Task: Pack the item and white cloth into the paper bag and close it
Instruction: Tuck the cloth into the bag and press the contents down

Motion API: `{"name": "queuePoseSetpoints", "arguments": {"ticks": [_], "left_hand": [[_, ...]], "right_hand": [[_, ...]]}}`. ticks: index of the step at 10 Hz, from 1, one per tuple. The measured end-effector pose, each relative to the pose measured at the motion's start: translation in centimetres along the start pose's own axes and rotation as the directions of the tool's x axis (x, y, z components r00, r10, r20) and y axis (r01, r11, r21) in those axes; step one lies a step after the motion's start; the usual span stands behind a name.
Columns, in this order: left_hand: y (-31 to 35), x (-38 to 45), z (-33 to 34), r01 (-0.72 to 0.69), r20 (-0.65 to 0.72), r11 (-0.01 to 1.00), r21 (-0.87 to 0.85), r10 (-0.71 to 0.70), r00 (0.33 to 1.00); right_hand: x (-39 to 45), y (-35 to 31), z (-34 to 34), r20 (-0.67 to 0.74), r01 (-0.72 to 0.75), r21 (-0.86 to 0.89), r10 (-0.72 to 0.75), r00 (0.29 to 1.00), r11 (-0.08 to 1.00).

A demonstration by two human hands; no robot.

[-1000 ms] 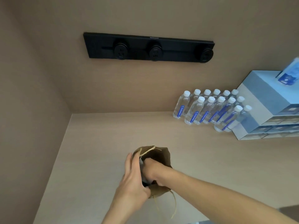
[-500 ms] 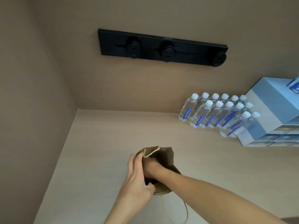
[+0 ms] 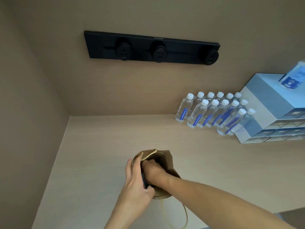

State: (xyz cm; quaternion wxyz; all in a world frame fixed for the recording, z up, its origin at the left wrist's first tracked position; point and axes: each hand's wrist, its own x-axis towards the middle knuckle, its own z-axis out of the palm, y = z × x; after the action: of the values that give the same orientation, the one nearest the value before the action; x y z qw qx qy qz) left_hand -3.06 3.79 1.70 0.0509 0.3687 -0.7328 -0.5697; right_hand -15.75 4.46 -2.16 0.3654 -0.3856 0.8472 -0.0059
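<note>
A small brown paper bag with string handles stands on the light wooden counter, near its front. My left hand grips the bag's left rim, thumb at the near edge. My right hand reaches down into the bag's mouth with its fingers curled out of sight inside. A dark item shows as a sliver between my hands at the opening. No white cloth is visible. One string handle hangs loose toward the front edge.
Several water bottles with blue labels stand at the back right, next to stacked pale blue boxes. A black socket strip is mounted on the back wall. A side wall closes the left.
My right hand has pushed deeper into the bag. The white patch seen between my hands a second ago no longer shows. The camera has shifted a little.
</note>
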Motion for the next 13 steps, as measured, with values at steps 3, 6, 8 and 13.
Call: {"name": "queuePoseSetpoints", "arguments": {"ticks": [3, 6, 8, 13], "left_hand": [[0.9, -0.2, -0.2, 0.024, -0.035, 0.999, 0.041, -0.022, 0.999], [0.5, 0.1, -0.3, 0.051, -0.073, 0.998, 0.020, -0.050, 0.996], [0.3, 0.2, 0.0, 0.034, -0.078, 0.999, -0.035, -0.037, 0.996], [0.3, 0.0, 0.6, 0.058, -0.102, 0.998, -0.009, -0.058, 0.993]], "right_hand": [[-0.1, -0.9, -0.2, 0.053, 0.151, -0.058, -0.148, 0.988, 0.987], [-0.7, -1.3, -2.8, 0.258, 0.204, -0.493, -0.081, 0.963, 0.846], [-0.6, -2.4, -3.4, 0.419, 0.165, -0.277, -0.036, 0.907, 0.947], [0.0, -1.4, -2.5, 0.467, 0.124, -0.442, 0.110, 0.877, 0.889]]}}
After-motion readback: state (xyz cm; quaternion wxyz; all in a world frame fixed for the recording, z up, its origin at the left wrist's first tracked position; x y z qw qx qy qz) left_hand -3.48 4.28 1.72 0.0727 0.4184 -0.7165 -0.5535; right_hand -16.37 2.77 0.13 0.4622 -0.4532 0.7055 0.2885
